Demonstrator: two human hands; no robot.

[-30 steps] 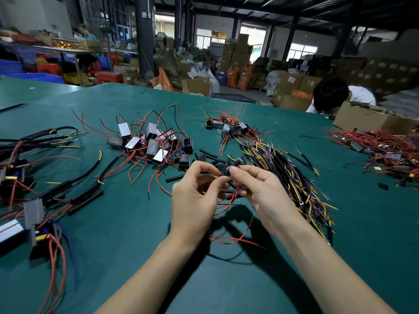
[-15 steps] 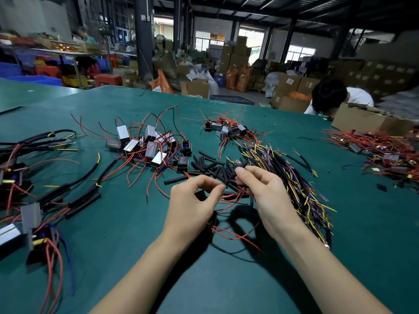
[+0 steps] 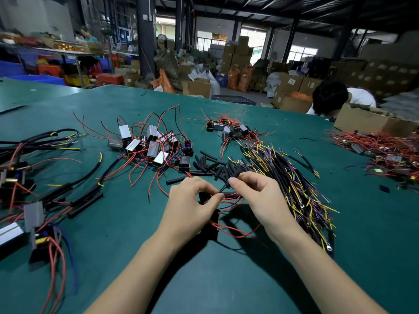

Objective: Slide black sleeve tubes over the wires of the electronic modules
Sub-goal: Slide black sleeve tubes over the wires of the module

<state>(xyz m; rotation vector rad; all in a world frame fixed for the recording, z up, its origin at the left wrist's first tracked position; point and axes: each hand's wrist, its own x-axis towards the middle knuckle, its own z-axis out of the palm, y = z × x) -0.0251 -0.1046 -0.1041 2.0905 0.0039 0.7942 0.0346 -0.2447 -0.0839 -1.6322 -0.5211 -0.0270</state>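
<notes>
My left hand [image 3: 190, 205] pinches the red wires of a small black module [image 3: 214, 225] that hangs just below it, mostly hidden by the hand. My right hand [image 3: 258, 196] pinches a black sleeve tube [image 3: 231, 194] whose end meets the wires at my left fingertips. Loose black sleeve tubes [image 3: 210, 166] lie in a heap just beyond my hands. Several silver and black modules [image 3: 154, 146] with red wires sit at the centre left.
A long bundle of black, yellow and purple wires [image 3: 292, 184] lies right of my hands. Sleeved assemblies [image 3: 68, 189] cover the left of the green table [image 3: 226, 279]. More modules [image 3: 229, 130] lie further back, another pile [image 3: 385, 152] at far right. A person [image 3: 337, 98] bends over cardboard boxes.
Both hands have dropped a little toward the table and closer to me. The tube end now meets the red wires at my left fingertips.
</notes>
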